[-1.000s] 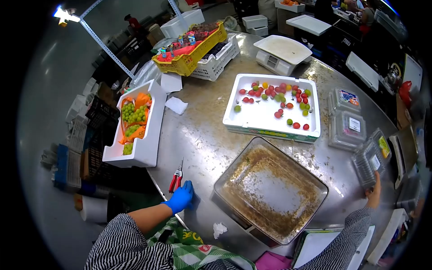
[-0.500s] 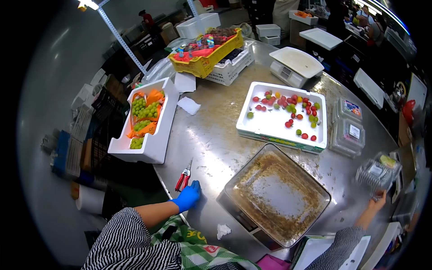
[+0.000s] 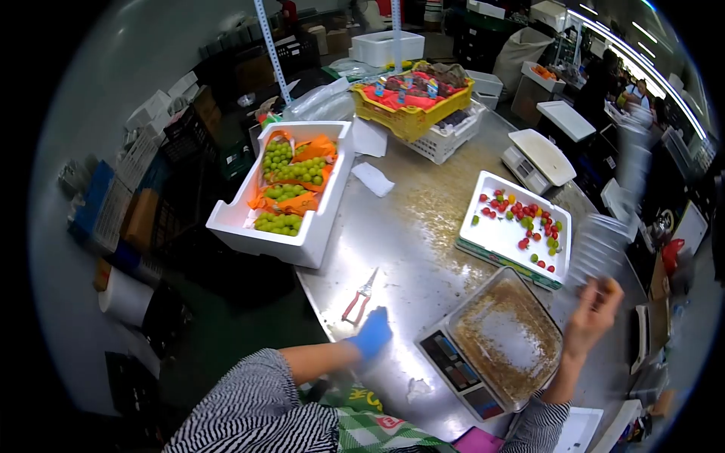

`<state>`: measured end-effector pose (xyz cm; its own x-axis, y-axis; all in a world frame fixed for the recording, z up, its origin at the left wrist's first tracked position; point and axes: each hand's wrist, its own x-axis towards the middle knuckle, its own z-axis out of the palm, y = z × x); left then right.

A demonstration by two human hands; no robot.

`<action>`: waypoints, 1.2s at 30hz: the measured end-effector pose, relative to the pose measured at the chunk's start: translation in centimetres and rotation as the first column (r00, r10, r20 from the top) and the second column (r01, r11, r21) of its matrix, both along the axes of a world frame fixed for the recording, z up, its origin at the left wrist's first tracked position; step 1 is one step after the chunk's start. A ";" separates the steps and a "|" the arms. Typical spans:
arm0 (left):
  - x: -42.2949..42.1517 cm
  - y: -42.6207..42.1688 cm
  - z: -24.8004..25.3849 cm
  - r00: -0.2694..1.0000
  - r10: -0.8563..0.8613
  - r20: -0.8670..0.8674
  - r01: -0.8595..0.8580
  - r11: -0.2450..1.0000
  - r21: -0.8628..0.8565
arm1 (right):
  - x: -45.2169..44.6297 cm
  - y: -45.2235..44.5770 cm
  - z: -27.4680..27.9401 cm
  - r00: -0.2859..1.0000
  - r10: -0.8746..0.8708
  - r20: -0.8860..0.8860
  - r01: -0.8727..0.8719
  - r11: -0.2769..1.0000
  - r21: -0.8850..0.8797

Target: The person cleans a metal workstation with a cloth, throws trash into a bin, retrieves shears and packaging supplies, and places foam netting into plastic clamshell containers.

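Observation:
My left hand [image 3: 372,334], in a blue glove, is low over the steel table [image 3: 411,279], just beside red-handled pruning shears [image 3: 360,297]. Motion smears its fingers, so their pose is unclear. My bare right hand [image 3: 593,317] is raised at the right, fingers closed on a clear plastic clamshell [image 3: 604,245]. The clamshell is blurred, with its lid apparently swung up. Below and left of that hand stands a digital scale with a stained, wet-looking pan [image 3: 513,340]. Behind the scale, a white foam tray [image 3: 483,234] holds red, green and yellow cherry tomatoes.
A white foam box [image 3: 313,241] of green grapes stands at the table's left edge. Farther back, a yellow crate [image 3: 411,121] tops a white crate [image 3: 442,147]. Another scale [image 3: 540,158] is behind the tomatoes. White paper [image 3: 372,180] and a crumpled scrap [image 3: 418,389] lie on the table.
My right hand has come up and inward from the far right edge, bringing the clamshell with it. The view has turned right. My left hand stays near the shears.

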<state>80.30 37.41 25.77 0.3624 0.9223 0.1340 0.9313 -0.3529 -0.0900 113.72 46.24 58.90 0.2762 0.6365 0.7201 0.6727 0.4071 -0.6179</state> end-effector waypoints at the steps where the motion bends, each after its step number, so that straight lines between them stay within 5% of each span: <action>1: 0.1 0.4 3.3 0.980 -0.091 -0.177 0.047 0.970 -0.238 | -3.7 0.0 -0.4 0.994 0.054 0.093 -0.053 0.999 -0.007; 2: -0.1 0.2 7.0 0.946 -0.174 -0.273 0.066 0.930 -0.363 | -7.6 -0.2 -0.4 0.972 0.121 0.201 -0.112 0.992 -0.056; 4: -2.6 -0.6 9.4 0.995 -0.097 -0.036 0.083 0.958 -0.276 | -13.9 0.2 -2.8 0.884 0.233 0.405 -0.196 0.972 -0.131; 7: -6.9 -2.3 5.1 0.992 0.063 0.113 -0.045 0.986 -0.160 | -23.0 0.5 -8.8 0.791 0.395 0.467 -0.262 0.909 -0.324; 12: -14.3 -1.7 0.7 0.985 0.011 0.173 -0.002 0.999 -0.053 | -34.0 1.0 -19.9 0.593 0.543 0.595 0.006 0.736 -0.677; 15: -18.0 0.1 1.9 0.954 0.002 0.301 0.003 1.000 -0.015 | -38.0 0.7 -21.3 0.799 0.376 0.470 0.065 0.723 -0.688; 20: -21.0 2.7 1.8 0.930 0.050 0.365 -0.022 0.997 -0.081 | -41.4 3.2 -22.6 0.882 0.236 0.407 0.166 0.654 -0.738; 23: -21.3 3.0 2.9 0.909 0.055 0.412 -0.042 0.998 -0.040 | -42.1 3.6 -23.0 0.899 0.310 0.309 0.042 0.641 -0.766; 26: -21.4 2.9 3.6 0.864 -0.010 0.503 -0.014 0.999 0.043 | -40.5 2.3 -20.8 0.704 0.501 0.504 0.070 0.657 -0.751; 27: -21.4 2.8 4.9 0.824 -0.041 0.566 -0.001 0.997 0.073 | -40.3 1.3 -18.2 0.653 0.533 0.538 0.152 0.603 -0.783; 30: -20.8 3.2 7.4 0.598 0.021 0.801 -0.030 1.000 -0.004 | -35.9 1.1 -20.1 0.657 0.671 0.344 -0.185 0.586 -0.789; 36: -18.7 6.7 7.5 0.239 0.277 0.931 -0.008 0.959 -0.283 | -35.0 2.6 -21.0 0.649 0.749 0.136 -0.490 0.548 -0.678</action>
<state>61.58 44.11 33.26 -0.0510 0.9929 0.1074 0.3128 -0.0862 0.9459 78.69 48.82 37.91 -0.5521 0.8241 0.1269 0.5964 0.4967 -0.6306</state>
